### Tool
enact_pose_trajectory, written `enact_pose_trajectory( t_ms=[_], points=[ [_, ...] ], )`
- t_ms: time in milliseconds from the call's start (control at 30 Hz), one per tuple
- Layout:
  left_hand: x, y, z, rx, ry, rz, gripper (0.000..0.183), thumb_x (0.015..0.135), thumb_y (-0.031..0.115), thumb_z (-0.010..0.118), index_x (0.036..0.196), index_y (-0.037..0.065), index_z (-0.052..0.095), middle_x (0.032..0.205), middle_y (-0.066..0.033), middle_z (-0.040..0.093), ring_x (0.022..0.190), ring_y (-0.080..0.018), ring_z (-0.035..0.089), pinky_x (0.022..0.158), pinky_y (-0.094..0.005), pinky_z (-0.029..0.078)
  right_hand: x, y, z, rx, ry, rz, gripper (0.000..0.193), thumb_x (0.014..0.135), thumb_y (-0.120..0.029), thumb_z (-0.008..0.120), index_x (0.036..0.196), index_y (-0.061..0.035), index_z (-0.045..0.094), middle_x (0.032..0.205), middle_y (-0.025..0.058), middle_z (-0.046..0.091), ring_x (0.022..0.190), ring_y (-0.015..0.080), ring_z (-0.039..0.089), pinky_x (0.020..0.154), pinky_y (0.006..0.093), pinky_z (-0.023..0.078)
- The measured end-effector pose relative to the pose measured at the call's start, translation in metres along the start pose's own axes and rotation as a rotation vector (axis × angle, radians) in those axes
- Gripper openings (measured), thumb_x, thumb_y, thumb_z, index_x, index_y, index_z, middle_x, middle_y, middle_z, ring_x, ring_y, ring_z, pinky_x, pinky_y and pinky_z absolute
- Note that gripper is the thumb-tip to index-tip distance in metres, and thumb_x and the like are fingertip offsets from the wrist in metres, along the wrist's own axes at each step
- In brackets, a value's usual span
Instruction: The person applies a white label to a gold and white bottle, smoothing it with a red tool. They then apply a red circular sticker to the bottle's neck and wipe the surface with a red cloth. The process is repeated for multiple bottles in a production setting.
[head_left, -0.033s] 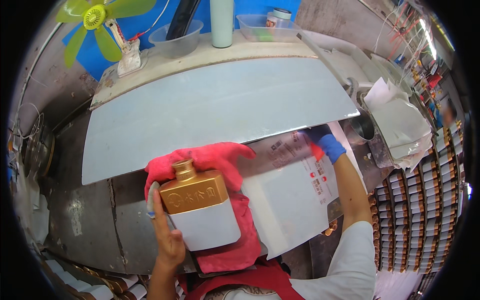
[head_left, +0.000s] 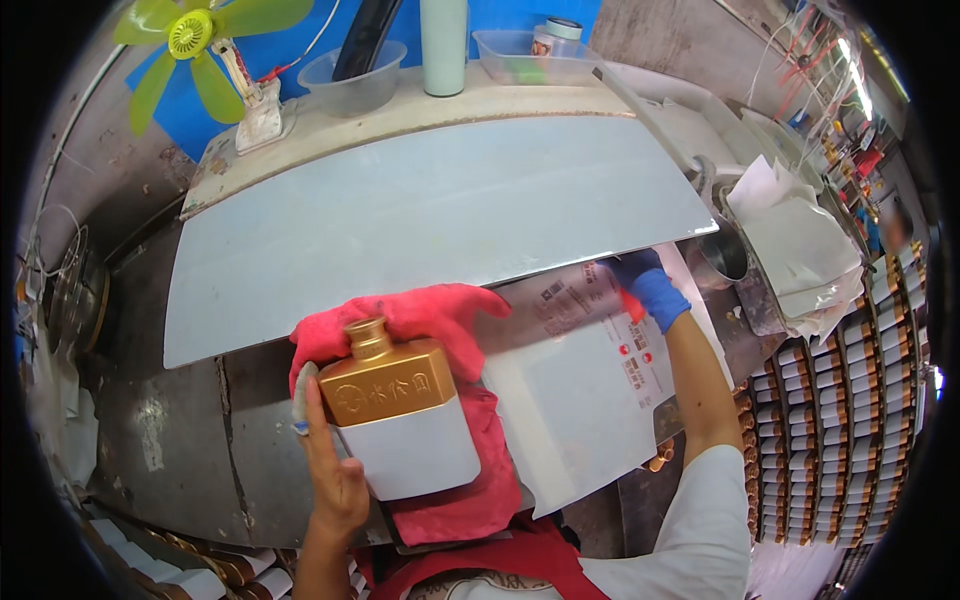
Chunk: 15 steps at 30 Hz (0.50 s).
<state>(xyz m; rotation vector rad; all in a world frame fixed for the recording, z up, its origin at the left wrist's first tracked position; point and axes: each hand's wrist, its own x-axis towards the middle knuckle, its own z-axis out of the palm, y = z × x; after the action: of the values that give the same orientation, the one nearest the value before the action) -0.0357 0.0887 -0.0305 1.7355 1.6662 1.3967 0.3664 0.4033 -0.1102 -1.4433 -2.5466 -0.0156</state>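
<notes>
Far left: dark round object (head_left: 92, 300), kind unclear in the shadow at the lens rim. Yellow-green plastic fan (head_left: 190, 35), upper blades cut off by the frame. Lower left: white-and-gold pieces (head_left: 195, 583), cropped.

Left hand (head_left: 337, 485), one finger in a pale cover, lies along the left side of a flat-shouldered bottle (head_left: 395, 405), gold above, white below. Index finger extended, thumb apart from it; other fingers obscured. Cannot tell whether this grip bears any weight. Bottle lies tilted on a crumpled red cloth (head_left: 465, 515) over the dark metal table (head_left: 180, 430); its underside is hidden.

Right of it: translucent white sheet (head_left: 570, 430), then printed sheet (head_left: 590, 300), upper part covered by a long pale-grey board (head_left: 430, 200). Right hand (head_left: 650, 285), blue-gloved, at the board's edge; fingertips lost in shadow, so opening unknown. Red patch (head_left: 633, 305) beside it: held or not, cannot tell.
</notes>
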Motion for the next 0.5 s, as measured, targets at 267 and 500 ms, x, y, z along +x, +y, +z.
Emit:
enact_pose_trajectory(
  t_ms=[267,500],
  points=[
    [0.032,0.073,-0.007,0.265,-0.063,0.289,0.049,0.08,0.023,0.071,0.117,-0.006,0.057,0.137,-0.0302,0.038,0.123,-0.0447,0.042,0.102,-0.0476,0.036,-0.069,-0.137,-0.129,-0.173,-0.019,-0.23,0.008,0.081,-0.017,0.062,0.085,-0.0107,0.059,0.075,0.0098,0.054,0.065,0.0289,0.059,0.055,0.0402,0.046],
    [0.052,0.13,0.038,-0.107,-0.501,0.099,0.041,0.073,0.007,0.073,0.111,0.001,0.056,0.113,-0.0223,0.052,0.092,-0.0309,0.058,0.079,-0.0368,0.048,-0.101,-0.252,-0.238,-0.091,-0.243,-0.536,0.016,0.081,-0.014,0.059,0.097,-0.0102,0.058,0.088,0.0063,0.059,0.071,0.0242,0.063,0.053,0.0342,0.05]
  ],
)
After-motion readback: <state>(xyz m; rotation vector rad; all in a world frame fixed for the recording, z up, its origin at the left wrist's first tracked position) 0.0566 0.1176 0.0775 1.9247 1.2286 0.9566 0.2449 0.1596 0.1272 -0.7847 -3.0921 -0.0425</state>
